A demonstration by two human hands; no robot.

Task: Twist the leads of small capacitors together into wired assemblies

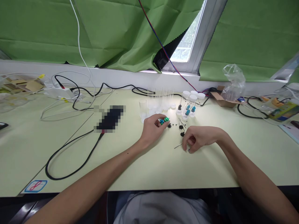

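My left hand (153, 127) is closed around several small parts, among them a green ridged cap-like piece (166, 119) and a blue piece (161, 122). Bent fingers bring my right hand (198, 138) down to the tabletop. A thin metal rod (177, 146) runs behind its fingers, and a tiny metal piece (189, 150) shows at the fingertips; what exactly it grips is hidden. Black round parts (182, 134), thin metal pins (182, 123) and tiny nuts lie between the hands. Behind them stand clear tubes with white caps (192, 98), holding blue and black parts.
Open clear tubes (143, 111) stand behind my left hand. A blurred-out dark device (111, 118) with a black cable (49, 158) lies to the left. A white power strip (59, 92) is at the back left. Toward the back right sits a cardboard box (224, 101) with a plastic bag (233, 82).
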